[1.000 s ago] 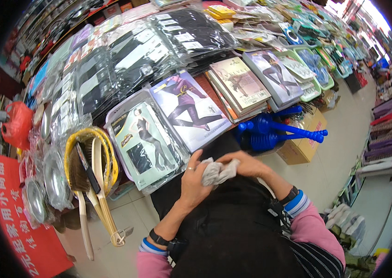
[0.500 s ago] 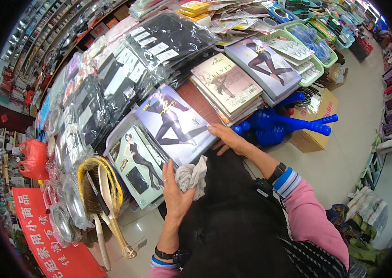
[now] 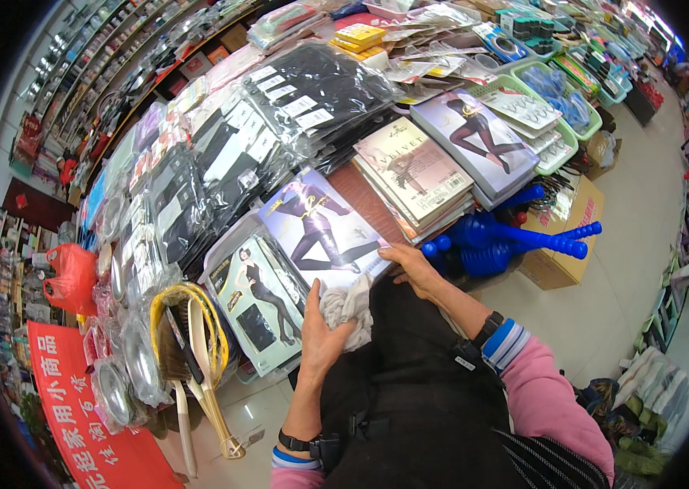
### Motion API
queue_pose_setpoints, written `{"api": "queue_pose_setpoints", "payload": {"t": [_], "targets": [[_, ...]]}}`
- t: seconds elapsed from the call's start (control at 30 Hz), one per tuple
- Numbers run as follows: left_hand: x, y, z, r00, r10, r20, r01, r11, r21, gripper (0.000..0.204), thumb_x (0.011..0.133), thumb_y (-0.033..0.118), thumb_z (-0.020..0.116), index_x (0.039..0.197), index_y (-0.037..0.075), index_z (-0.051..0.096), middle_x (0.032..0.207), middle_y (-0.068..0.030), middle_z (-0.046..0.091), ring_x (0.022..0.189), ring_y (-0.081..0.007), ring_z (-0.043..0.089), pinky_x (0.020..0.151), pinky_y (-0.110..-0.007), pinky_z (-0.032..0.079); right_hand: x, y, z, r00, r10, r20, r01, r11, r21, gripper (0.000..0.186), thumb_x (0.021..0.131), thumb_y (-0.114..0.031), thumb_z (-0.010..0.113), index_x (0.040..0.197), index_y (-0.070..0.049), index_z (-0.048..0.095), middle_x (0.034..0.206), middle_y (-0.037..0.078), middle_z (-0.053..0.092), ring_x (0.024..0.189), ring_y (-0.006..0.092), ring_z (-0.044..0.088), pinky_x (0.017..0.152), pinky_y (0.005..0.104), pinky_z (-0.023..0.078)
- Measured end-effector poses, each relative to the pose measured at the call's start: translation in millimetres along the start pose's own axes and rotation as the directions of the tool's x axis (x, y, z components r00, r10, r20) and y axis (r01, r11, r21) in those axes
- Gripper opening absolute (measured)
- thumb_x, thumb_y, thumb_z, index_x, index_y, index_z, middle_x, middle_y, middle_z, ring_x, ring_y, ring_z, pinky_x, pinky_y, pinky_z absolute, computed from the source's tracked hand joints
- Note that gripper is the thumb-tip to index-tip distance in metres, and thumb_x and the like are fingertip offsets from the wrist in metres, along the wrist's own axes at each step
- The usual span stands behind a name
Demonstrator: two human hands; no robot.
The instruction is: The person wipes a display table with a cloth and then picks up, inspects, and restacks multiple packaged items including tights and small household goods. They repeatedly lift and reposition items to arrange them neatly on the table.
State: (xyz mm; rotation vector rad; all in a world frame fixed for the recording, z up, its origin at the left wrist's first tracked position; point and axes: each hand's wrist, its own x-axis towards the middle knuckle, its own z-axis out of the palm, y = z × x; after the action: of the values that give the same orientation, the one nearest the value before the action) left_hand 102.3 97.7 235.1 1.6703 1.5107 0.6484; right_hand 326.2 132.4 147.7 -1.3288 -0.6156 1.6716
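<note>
Here, mid-frame, the left hand (image 3: 322,342), loosely curved, holds a grey cloth (image 3: 349,312) against the near edge of a purple tights package (image 3: 318,224); the right hand (image 3: 416,272), partly closed, grips its lower-right corner. Reddish-brown surface (image 3: 361,192) shows alongside. Stocked shelves (image 3: 112,69) line the upper left, pale floor tiles (image 3: 626,220) the right.

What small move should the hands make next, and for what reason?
Perhaps wipe the purple tights pack with the pale cloth: the left hand holds it bunched at the pack's near edge, while the right hand touches the pack's corner and could steady it.
</note>
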Motion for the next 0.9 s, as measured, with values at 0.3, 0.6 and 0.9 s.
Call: {"api": "queue_pose_setpoints", "payload": {"t": [0.3,0.6,0.9], "targets": [[4.4,-8.1,4.7,0.999,0.029,0.027,-0.028,0.999,-0.031,0.095,0.067,0.012,0.075,0.146,-0.006,0.026,0.137,-0.0261,0.048,0.124,-0.0316,0.051,0.105,-0.034,0.038,-4.3,8.9,-6.5,0.993,-0.010,-0.115,0.024,0.992,0.121,0.037,0.079,-0.036,0.070,0.106,-0.011,0.069,0.092,0.000,0.063,0.077,0.0120,0.052,0.062,0.0301,0.038],[8.8,-13.3,19.0,0.998,0.053,0.033,-0.049,0.993,-0.107,0.098,0.067,0.015,0.076,0.146,-0.007,0.022,0.141,-0.0288,0.041,0.131,-0.0361,0.044,0.109,-0.036,0.035,-12.6,10.0,-17.4,0.990,-0.026,-0.137,0.046,0.988,0.150,0.034,0.081,-0.038,0.065,0.104,-0.013,0.065,0.089,0.001,0.064,0.077,0.0147,0.056,0.066,0.0326,0.041],[-5.2,-9.6,30.7,0.998,-0.015,0.060,0.029,0.969,-0.247,0.107,0.069,0.015,0.077,0.147,-0.011,0.008,0.143,-0.0340,0.033,0.135,-0.0391,0.037,0.110,-0.037,0.032,-16.2,-18.2,-19.7,0.966,-0.257,-0.014,0.249,0.948,-0.198,0.065,0.086,-0.018,0.062,0.145,-0.003,0.039,0.139,0.010,0.049,0.123,0.0194,0.048,0.101,0.0314,0.038]]}}
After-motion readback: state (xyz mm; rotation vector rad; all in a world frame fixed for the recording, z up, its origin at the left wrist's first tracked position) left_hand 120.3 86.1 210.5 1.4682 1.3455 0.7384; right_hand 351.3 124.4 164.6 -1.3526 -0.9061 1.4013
